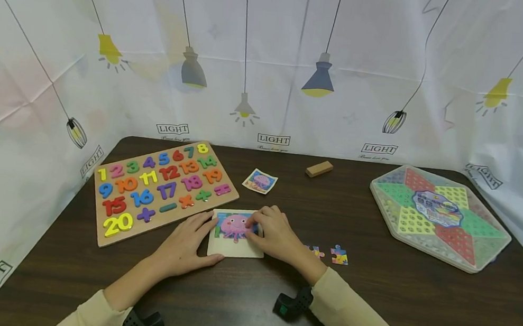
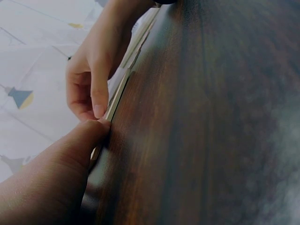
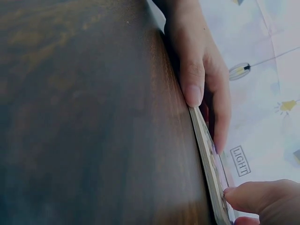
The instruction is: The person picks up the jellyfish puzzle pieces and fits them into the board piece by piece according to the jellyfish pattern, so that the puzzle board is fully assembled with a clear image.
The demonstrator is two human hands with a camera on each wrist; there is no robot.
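Note:
A small jigsaw board (image 1: 235, 249) with a pink octopus picture lies on the table; its lower strip is bare pale wood. My left hand (image 1: 182, 245) rests at the board's left side, fingers extended by the upper left corner and thumb along the near edge. In the right wrist view, that left hand (image 3: 199, 70) touches the thin edge of the board. My right hand (image 1: 275, 233) is over the picture's right part, its thumb and curled fingertips pinching a puzzle piece mostly hidden under them. The left wrist view shows the right hand (image 2: 96, 75) bent down at the board.
Loose puzzle pieces (image 1: 339, 255) lie right of the right wrist. A small octopus picture card (image 1: 260, 181) is behind the board, with a wooden block (image 1: 319, 169) farther back. A number puzzle board (image 1: 164, 195) stands left, a hexagonal Chinese checkers box (image 1: 440, 216) right.

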